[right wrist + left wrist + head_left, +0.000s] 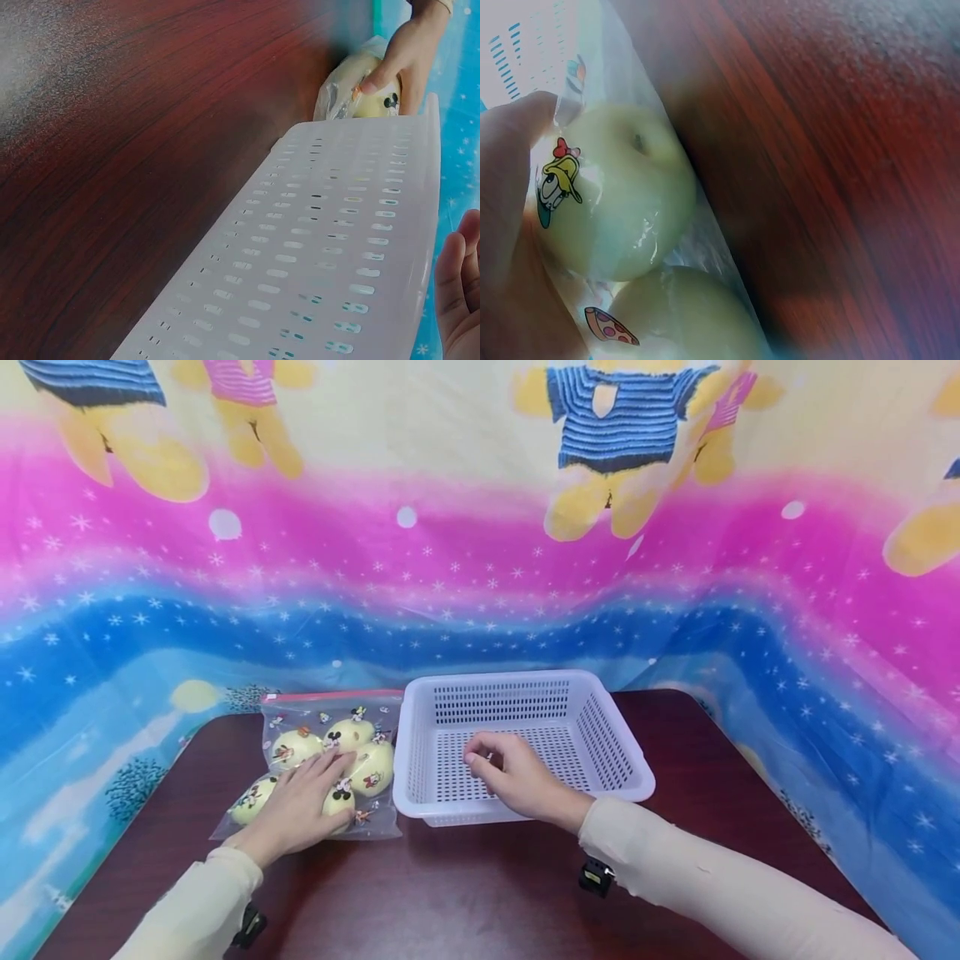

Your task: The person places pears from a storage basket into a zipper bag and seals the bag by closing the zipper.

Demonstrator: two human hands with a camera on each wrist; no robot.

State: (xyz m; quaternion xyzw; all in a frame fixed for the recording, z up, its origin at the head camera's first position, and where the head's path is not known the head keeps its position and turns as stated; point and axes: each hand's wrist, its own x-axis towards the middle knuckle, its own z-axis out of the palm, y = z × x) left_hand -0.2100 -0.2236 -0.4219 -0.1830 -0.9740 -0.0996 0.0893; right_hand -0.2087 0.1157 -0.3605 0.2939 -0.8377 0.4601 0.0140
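Observation:
A clear zip bag (385,823) with cartoon prints and a red top strip lies flat on the left of the table, holding several pale yellow-green apples (371,770). Across the top of it rests my left hand (303,806), its fingers spread over the apples. In the left wrist view, the thumb (517,135) lies alongside one apple (622,195) under the plastic. My right hand (525,777) hovers above the white slotted basket (637,781), fingers loosely curled and holding nothing. In the right wrist view its fingers (451,281) show beside the basket's rim.
The basket stands just right of the bag, near the back of the dark wooden table (450,893). A printed cloth (480,568) hangs behind the table and along both sides.

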